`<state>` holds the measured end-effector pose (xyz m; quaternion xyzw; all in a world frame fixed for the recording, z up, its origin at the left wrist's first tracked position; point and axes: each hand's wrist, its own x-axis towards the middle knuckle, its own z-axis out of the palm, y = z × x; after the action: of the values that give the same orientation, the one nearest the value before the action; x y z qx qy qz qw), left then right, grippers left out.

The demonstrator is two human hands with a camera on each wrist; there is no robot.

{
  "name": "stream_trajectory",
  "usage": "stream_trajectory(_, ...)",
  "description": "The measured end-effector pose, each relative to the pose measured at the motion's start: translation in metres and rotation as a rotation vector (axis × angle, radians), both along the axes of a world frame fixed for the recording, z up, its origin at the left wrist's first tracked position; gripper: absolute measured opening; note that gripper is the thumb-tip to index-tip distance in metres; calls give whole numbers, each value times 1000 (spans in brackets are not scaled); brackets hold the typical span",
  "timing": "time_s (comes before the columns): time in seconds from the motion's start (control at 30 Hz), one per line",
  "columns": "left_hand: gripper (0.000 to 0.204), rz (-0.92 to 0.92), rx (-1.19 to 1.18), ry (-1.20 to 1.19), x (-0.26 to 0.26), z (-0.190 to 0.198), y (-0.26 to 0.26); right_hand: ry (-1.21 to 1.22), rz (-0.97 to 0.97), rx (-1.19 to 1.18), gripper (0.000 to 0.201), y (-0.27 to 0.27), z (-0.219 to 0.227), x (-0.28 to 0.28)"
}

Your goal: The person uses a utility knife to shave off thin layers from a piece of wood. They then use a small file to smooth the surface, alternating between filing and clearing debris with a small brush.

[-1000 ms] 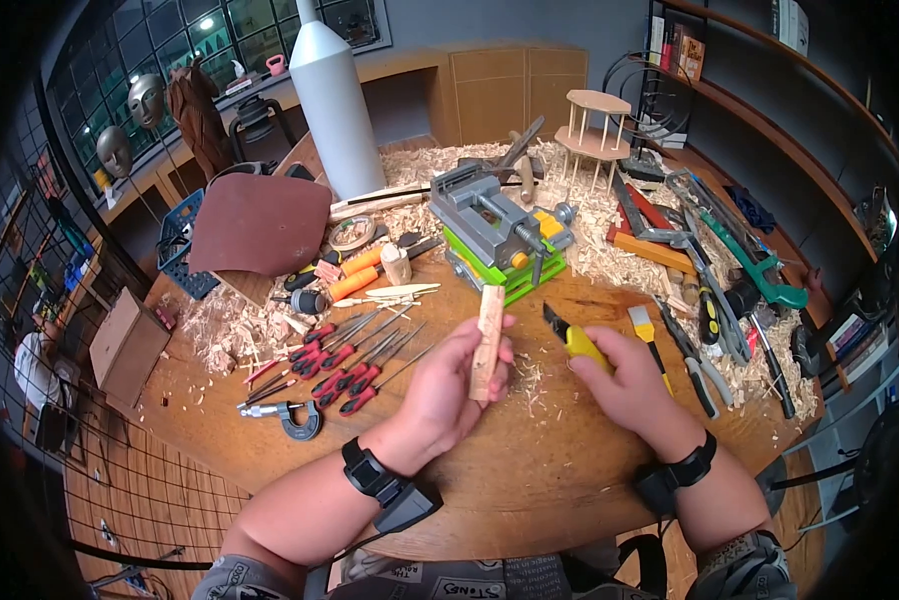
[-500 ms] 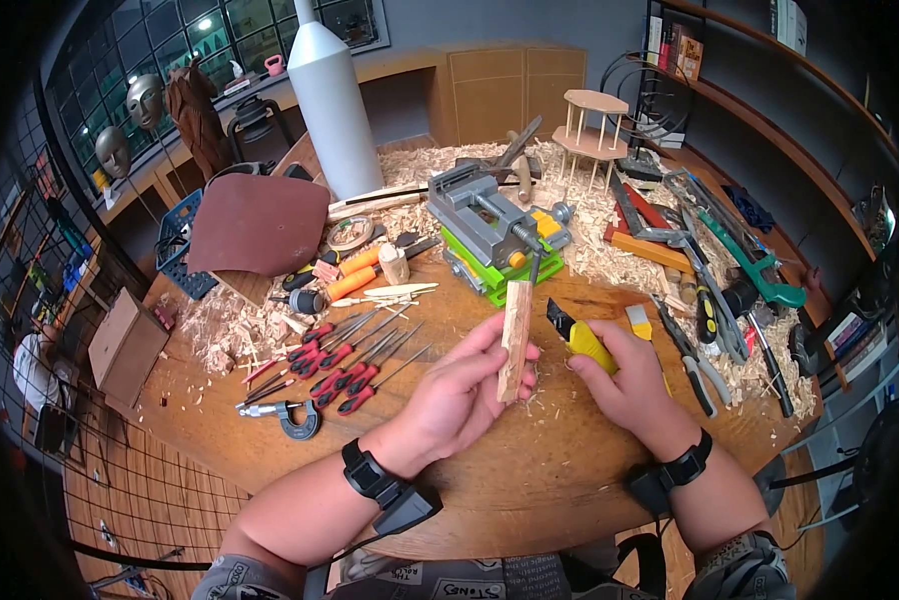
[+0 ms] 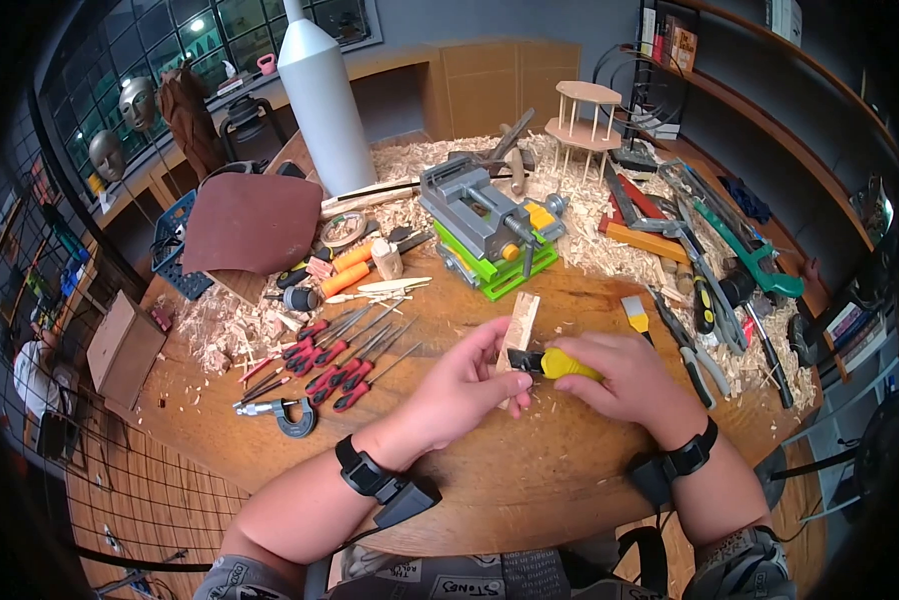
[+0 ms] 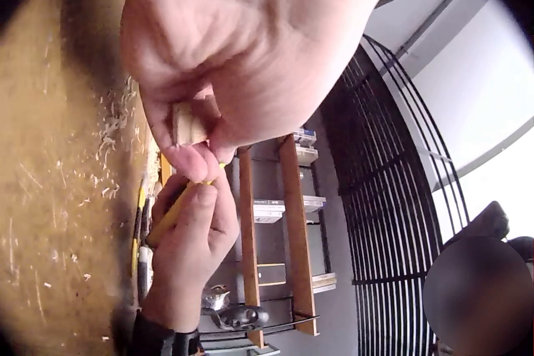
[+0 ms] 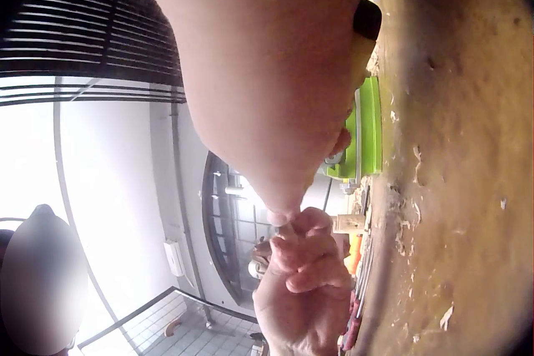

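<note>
My left hand (image 3: 462,388) grips a short, pale wood strip (image 3: 523,322), its upper end standing up past the fingers. In the left wrist view the strip's end (image 4: 190,125) shows between thumb and fingers. My right hand (image 3: 625,378) holds a yellow utility knife (image 3: 568,366), fingers wrapped round its handle. The knife's dark blade (image 3: 523,360) lies across the face of the strip, close by the left thumb. In the right wrist view the right hand and forearm cover most of the knife, and the left hand (image 5: 304,297) is seen beyond.
A grey and green vise (image 3: 485,225) stands ahead of the hands. Red-handled files (image 3: 340,375) and a micrometer (image 3: 288,415) lie at left. Pliers (image 3: 685,350) and a yellow-handled scraper (image 3: 637,316) lie at right. Wood shavings (image 3: 595,255) are spread over the table.
The right hand has moved left, bringing the knife blade from beside the strip onto it. The wood strip has shifted slightly and now tilts away, with the left thumb lower on it.
</note>
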<state>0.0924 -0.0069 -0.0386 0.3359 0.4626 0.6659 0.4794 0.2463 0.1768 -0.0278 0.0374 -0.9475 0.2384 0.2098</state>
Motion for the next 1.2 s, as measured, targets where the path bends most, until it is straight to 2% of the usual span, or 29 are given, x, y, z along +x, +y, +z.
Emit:
stream_trajectory(0.13,52,42,-110,90,0,0,0,-28,-69,110,35,0,0,0)
stream_trajectory(0.17,52,38,-111,91,-2,-1,1,43,-127,104,34,-1,-6,-2)
stream_trajectory(0.23,51,7,-109,-97,-6,-2,3,115,-188,100,34,3,-10,-5)
stream_trajectory(0.3,49,-25,-99,-191,-4,0,1,65,-462,16,35,12,-7,-6)
stream_trajectory(0.33,46,-51,-89,-282,-4,1,1,68,-462,22,35,12,-7,-6)
stream_trajectory(0.4,44,-66,-71,-328,-2,3,0,182,-97,101,35,6,-11,-3)
stream_trajectory(0.43,41,-84,-57,-371,-2,4,0,44,-85,115,36,0,-11,-1)
stream_trajectory(0.47,41,-90,-60,-367,-4,4,-1,48,-92,113,36,2,-10,-2)
stream_trajectory(0.53,31,-127,-42,-380,-9,2,-4,-80,-576,31,38,10,-6,-7)
stream_trajectory(0.57,31,-127,-37,-380,-9,4,-3,-24,-582,-79,38,19,-5,-5)
stream_trajectory(0.63,21,84,-72,-216,-11,8,-3,63,-568,-73,37,23,-7,-5)
stream_trajectory(0.67,21,88,-62,-220,-13,9,-3,150,-554,-74,37,23,-7,-5)
stream_trajectory(0.7,17,183,-52,-144,-17,8,-2,111,-555,-180,35,13,4,-4)
stream_trajectory(0.73,15,277,-40,-69,-21,7,-1,113,-549,-168,35,14,2,-4)
stream_trajectory(0.77,15,307,-17,37,-28,1,-1,144,-555,-164,34,19,-5,-5)
stream_trajectory(0.8,15,314,-2,30,-30,1,-1,174,-560,-157,32,24,-10,-6)
stream_trajectory(0.83,15,333,-15,55,-32,1,-2,193,-499,-306,22,28,-11,-7)
stream_trajectory(0.87,15,351,-27,79,-34,2,-2,191,-489,-285,22,34,-13,-6)
stream_trajectory(0.93,16,405,3,139,-37,-4,1,307,-376,-744,16,43,-12,-3)
stream_trajectory(0.97,16,452,11,211,-39,-7,2,408,-338,-747,17,37,-2,-3)
stream_trajectory(1.0,16,463,26,197,-41,-8,2,398,-329,-728,17,34,1,-6)
stream_trajectory(1.07,15,491,71,303,-45,-11,1,469,-305,-1052,17,33,-3,-13)
stream_trajectory(1.13,21,523,31,356,-49,-16,1,303,-284,-892,18,37,-31,-18)
stream_trajectory(1.2,27,555,-7,412,-53,-23,4,288,-287,-846,17,31,-28,-24)
